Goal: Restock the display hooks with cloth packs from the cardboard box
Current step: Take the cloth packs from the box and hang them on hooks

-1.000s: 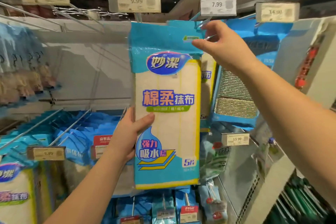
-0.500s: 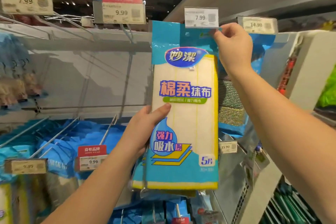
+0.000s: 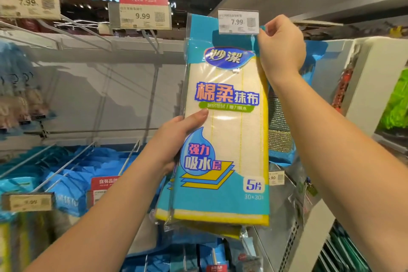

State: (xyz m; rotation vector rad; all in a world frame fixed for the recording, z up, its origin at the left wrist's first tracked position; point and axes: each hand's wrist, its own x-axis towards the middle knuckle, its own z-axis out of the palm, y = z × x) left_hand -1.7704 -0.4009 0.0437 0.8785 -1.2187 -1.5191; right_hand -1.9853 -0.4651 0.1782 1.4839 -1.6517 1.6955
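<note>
Both hands hold the cloth pack (image 3: 225, 121): right hand (image 3: 281, 47) pinches its top below the price tag (image 3: 238, 21), left hand (image 3: 176, 137) steadies its side for hooking.

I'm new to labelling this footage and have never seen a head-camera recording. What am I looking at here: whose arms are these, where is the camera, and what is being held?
There is no machine: the camera sits on a person's head and looks forward over their own two bare arms, in a shop aisle. The left hand grips the left edge of a cloth pack, thumb on its front. The right hand pinches the pack's top right corner, just below a 7.99 price tag. More such packs sit behind the front one. Whether the pack is already on its hook cannot be seen. Around it are metal display hooks and blue packs lower left, and a scouring pad pack behind on the right.
</note>
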